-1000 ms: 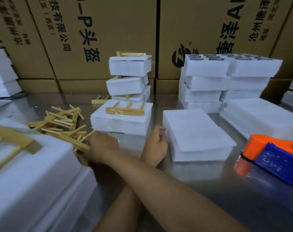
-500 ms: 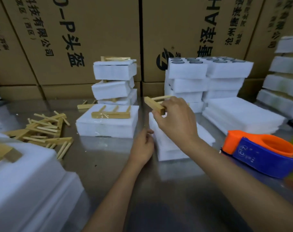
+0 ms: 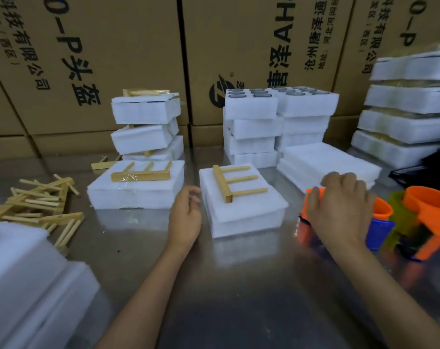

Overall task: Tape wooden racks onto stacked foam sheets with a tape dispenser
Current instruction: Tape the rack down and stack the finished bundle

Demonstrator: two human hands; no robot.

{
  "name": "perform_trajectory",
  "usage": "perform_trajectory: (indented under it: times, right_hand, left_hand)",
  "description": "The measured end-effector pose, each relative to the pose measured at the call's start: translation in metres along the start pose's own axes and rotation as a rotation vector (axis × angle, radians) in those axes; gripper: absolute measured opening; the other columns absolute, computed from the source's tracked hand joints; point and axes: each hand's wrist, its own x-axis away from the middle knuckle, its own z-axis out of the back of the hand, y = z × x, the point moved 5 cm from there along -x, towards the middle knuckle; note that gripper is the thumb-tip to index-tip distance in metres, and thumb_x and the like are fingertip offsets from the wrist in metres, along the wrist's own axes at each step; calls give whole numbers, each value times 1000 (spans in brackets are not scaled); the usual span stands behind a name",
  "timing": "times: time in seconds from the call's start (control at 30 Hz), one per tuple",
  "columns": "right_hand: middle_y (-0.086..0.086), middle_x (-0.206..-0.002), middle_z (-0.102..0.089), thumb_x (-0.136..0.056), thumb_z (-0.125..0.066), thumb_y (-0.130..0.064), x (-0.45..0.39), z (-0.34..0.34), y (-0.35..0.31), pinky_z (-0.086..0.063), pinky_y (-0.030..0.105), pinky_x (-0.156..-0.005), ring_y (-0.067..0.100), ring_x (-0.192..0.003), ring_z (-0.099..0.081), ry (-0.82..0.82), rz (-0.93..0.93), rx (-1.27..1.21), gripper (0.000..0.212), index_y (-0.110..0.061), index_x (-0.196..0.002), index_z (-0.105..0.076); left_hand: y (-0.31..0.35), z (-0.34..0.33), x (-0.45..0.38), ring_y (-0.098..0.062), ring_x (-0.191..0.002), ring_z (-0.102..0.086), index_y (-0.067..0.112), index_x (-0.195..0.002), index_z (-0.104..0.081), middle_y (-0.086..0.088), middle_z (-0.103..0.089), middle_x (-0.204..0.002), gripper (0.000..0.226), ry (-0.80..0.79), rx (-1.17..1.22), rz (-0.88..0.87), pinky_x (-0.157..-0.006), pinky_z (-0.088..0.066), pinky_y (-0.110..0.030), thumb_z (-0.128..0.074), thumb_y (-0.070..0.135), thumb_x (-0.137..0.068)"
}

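A wooden rack with three prongs lies loose on top of a stack of white foam sheets in the middle of the steel table. My left hand rests at that stack's left edge, fingers loosely curled, holding nothing. My right hand lies over the orange and blue tape dispenser to the right, fingers curled over its top. Left of centre, another foam stack carries a rack held down with clear tape.
Loose wooden racks are piled at the left. Taped foam bundles are stacked behind, with more foam stacks at centre back and at the right. Cardboard boxes wall the back. A large foam block fills the near left.
My right hand carried a rack from the left pile, laid it on the middle foam stack, let go and moved right onto the tape dispenser. My left hand stayed by the stack.
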Motion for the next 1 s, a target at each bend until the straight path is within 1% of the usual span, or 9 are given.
perform_trajectory:
  times: [0.1,0.2,0.4,0.5,0.57,0.67,0.77,0.83,1.0]
  right_hand:
    - [28,-69,-57,-91,-55,-37,9,-9,38,-42,47,-73,42,-70,-58,-19,-147,52,41,3,-82,-49]
    - [23,-53,-55,-93,-47,-37,9,-8,42,-44,43,-68,36,-53,-55,10,-192,-16,40,0,-81,-47]
    - [17,-61,-60,-81,-45,-29,12,6,73,-33,33,-60,37,-59,-56,212,-255,-285,22,-10,-83,-55]
    - [5,-65,-59,-84,-45,-26,17,20,75,-29,29,-60,26,-58,-50,278,-297,-515,18,-12,-85,-55]
    - [-4,-62,-51,-86,-46,-22,21,28,64,-29,28,-56,21,-57,-45,282,-289,-633,14,-11,-84,-55]
    - [1,-56,-52,-87,-46,-19,25,35,45,-36,35,-51,27,-52,-47,217,-234,-718,12,-9,-83,-52]
    - [5,-55,-54,-89,-47,-17,27,33,38,-41,39,-52,28,-54,-51,155,-255,-769,11,-9,-84,-51]
    - [3,-54,-53,-88,-47,-17,28,32,38,-39,35,-52,22,-53,-51,148,-268,-797,10,-9,-84,-51]
    - [-5,-49,-50,-87,-47,-19,26,27,38,-31,27,-47,12,-53,-52,177,-236,-854,11,-12,-79,-50]
  left_hand:
    - [9,5,3,-30,-83,-58,19,-101,-59,0,-55,-86,40,58,31,-29,-80,-49,-45,-38,-11,-83]
    - [18,8,11,-29,-82,-59,18,-102,-59,0,-57,-86,37,88,22,-57,-78,-50,-46,-39,-8,-87]
    - [65,-1,34,-14,-81,-59,21,-102,-61,4,-61,-91,23,88,51,-177,-76,-53,-40,-46,4,-95]
    - [101,-24,55,-14,-78,-61,25,-97,-62,10,-63,-88,21,-41,185,-198,-74,-53,-30,-50,12,-88]
    - [114,-48,72,-9,-93,-64,29,-108,-61,10,-67,-101,26,-267,283,-108,-84,-54,-27,-53,17,-86]
    - [122,-77,93,-7,-116,-61,22,-124,-61,5,-66,-123,32,-589,437,96,-104,-47,-28,-53,8,-97]
    - [123,-78,98,-9,-107,-67,22,-109,-71,2,-74,-112,33,-594,530,187,-95,-52,-21,-45,4,-98]
    - [121,-76,97,-11,-103,-70,20,-103,-74,0,-75,-108,34,-578,564,220,-89,-53,-19,-45,4,-98]
    - [113,-74,92,-19,-106,-70,11,-114,-73,-5,-75,-110,26,-644,583,290,-94,-53,-25,-56,5,-95]
